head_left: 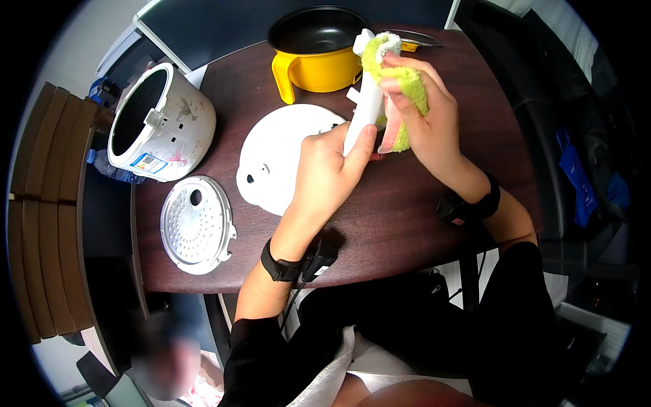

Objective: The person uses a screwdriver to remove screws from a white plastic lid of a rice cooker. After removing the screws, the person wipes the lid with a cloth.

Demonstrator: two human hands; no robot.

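My left hand (327,171) is closed around the lower end of a white curved plastic handle (368,102), which tilts upward over the table. In my right hand (434,122) is a fluffy yellow-green cloth (413,87) with white and pink parts. The cloth is bunched against the handle's upper end, and my right fingers press it there. Below and left of the handle lies a round white lid (268,152), partly hidden by my left hand. A perforated, light-coloured round plate (198,227) rests nearer the table's left edge.
A white rice cooker body (193,125) with a flower print stands open at the far left. At the back is a yellow pot (325,73) with a dark inside, beside a flat lid (426,39). Brown boxes (51,163) are stacked beyond the left edge. Another person (166,363) appears at lower left.
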